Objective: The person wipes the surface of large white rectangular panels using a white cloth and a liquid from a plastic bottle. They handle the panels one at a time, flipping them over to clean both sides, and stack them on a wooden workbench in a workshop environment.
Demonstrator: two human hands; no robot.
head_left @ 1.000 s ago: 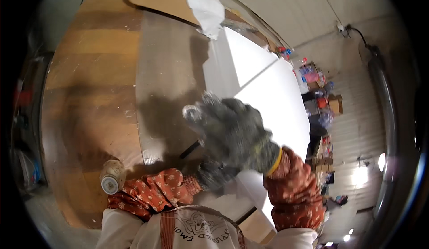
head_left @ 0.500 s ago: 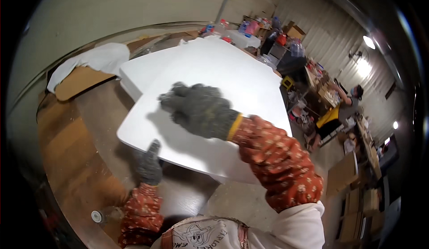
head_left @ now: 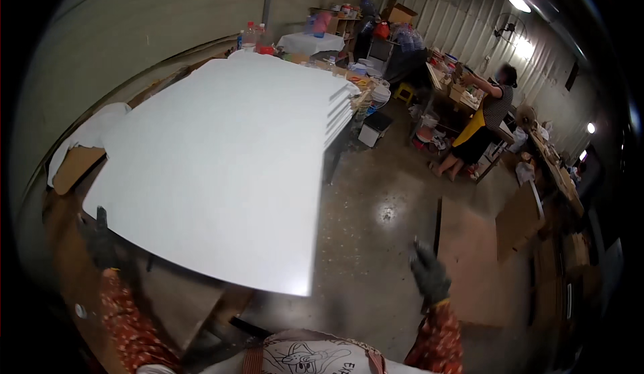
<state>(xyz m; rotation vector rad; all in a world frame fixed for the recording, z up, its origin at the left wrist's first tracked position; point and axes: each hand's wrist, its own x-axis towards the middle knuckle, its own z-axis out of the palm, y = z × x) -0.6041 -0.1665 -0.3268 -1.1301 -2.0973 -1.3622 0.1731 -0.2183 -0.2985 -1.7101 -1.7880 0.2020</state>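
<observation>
Corrugated wall [head_left: 429, 18] and wet-looking concrete floor [head_left: 376, 260] fill the right of the head view; a co-worker [head_left: 495, 109] in a yellow apron stands at a cluttered worktop farther back. Large white panel [head_left: 215, 166] lies left of centre, its near edge facing the wearer, with layered white edges [head_left: 341, 114] showing at its far right side. Left hand [head_left: 100, 248], grey-gloved, at the panel's near left corner: one digit stands up against the rim, apart from the others; dim there, so whether they clamp the edge I can't make out. Right hand [head_left: 429, 273] hangs over the floor, fingers extended, nothing held, well apart from the panel. Change: half a second ago this hand was over the white surface; now it is off to the right. Meaning for the work: the panel has at most the left hand on it.
</observation>
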